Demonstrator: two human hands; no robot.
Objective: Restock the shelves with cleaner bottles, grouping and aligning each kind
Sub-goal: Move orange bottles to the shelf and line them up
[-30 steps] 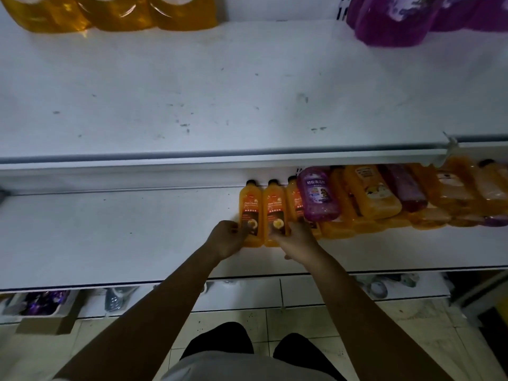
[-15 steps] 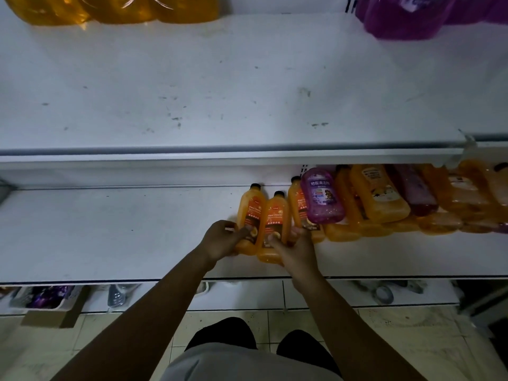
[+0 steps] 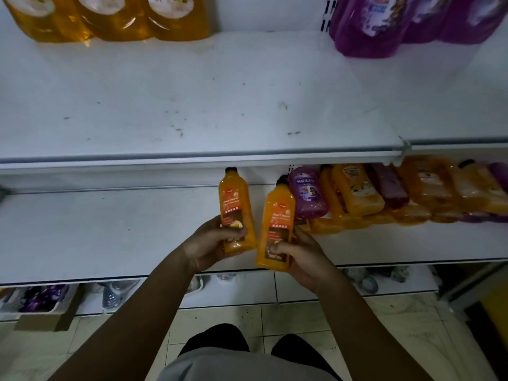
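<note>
The left hand [image 3: 209, 243] grips the left orange bottle [image 3: 236, 204] of floor cleaner, held to the left of the purple bottle [image 3: 309, 193] and apart from it. The right hand [image 3: 299, 257] grips the right orange bottle [image 3: 277, 224] just left of that purple bottle, tilted, base past the shelf [image 3: 110, 229] edge. The fingers [image 3: 279, 247] wrap each lower body, thumbs across the labels. Both bottles look full, so probably weighty, with stiff walls and slick labels. A mid-body hold seems steadier than the narrow black cap.
</note>
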